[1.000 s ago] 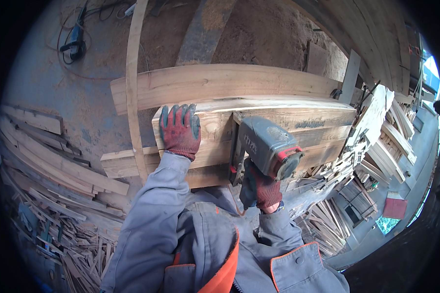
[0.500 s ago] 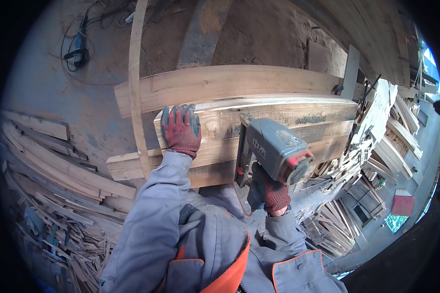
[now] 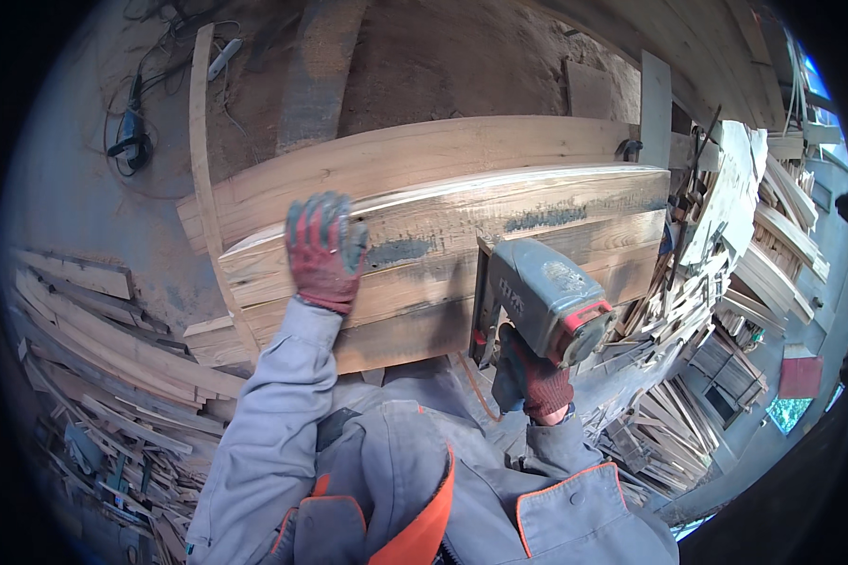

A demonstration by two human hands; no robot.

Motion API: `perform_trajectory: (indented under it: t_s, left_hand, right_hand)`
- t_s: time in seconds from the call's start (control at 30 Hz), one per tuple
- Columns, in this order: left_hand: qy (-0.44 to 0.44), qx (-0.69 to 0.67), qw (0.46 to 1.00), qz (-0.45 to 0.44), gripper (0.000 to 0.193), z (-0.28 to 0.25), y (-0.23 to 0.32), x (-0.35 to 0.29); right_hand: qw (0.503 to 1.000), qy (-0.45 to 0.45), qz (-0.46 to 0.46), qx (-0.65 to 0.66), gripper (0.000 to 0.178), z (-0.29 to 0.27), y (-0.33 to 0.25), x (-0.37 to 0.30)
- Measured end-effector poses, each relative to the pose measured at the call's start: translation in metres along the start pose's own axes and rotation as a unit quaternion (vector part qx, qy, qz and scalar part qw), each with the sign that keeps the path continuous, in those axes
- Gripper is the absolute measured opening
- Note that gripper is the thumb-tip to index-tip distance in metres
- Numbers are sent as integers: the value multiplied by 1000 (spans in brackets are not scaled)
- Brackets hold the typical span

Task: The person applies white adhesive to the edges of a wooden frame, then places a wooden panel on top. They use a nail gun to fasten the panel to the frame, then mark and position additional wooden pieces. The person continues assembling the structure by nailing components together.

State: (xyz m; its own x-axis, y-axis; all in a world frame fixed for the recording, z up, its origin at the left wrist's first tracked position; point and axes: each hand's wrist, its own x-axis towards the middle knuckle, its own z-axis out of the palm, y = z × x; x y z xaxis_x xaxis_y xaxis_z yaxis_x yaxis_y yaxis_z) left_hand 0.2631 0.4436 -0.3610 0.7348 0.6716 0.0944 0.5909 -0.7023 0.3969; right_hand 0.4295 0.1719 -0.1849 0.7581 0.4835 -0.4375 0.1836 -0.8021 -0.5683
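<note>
Holding nail gun (image 3: 548, 282): right grip (image 3: 532, 377) clamped on its handle, over the boards' (image 3: 415, 282) right half.
Left grip (image 3: 325, 252): fingers outstretched over the far edge; pressing, I can't tell.
Nail gun's nose: best square, I'd judge, left fingers clear.

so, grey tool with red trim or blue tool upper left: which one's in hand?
The grey tool: the right hand grips its handle. The blue tool lies well away, touched by neither hand; the left hand is at the boards.
</note>
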Motion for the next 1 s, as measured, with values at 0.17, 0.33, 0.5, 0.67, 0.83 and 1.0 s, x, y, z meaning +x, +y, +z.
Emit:
perform_trajectory:
  t_s: [0.17, 0.33, 0.5, 0.67, 0.83, 1.0]
  left_hand:
    - [-100, -27, 994, -34, 55, 59, 103, 46]
    - [-126, -23, 990, -65, 54, 66, 120, 57]
    - [-148, -26, 986, -77, 54, 67, 117, 59]
    - [-179, -26, 981, -73, 54, 61, 114, 62]
    - [-193, -43, 978, -74, 54, 54, 119, 68]
    - [-176, -59, 980, -69, 52, 55, 117, 70]
  right_hand:
    - [998, -44, 38, -5, 30, -25, 40, 34]
    - [996, -78, -11, -31, 26, -33, 63, 53]
    - [982, -108, 122, 98, 28, -35, 51, 59]
    - [980, -164, 93, 59, 55, -44, 30, 67]
    - [975, -143, -68, -155, 63, -42, 18, 72]
    - [986, -129, -40, -93, 63, -31, 5, 78]
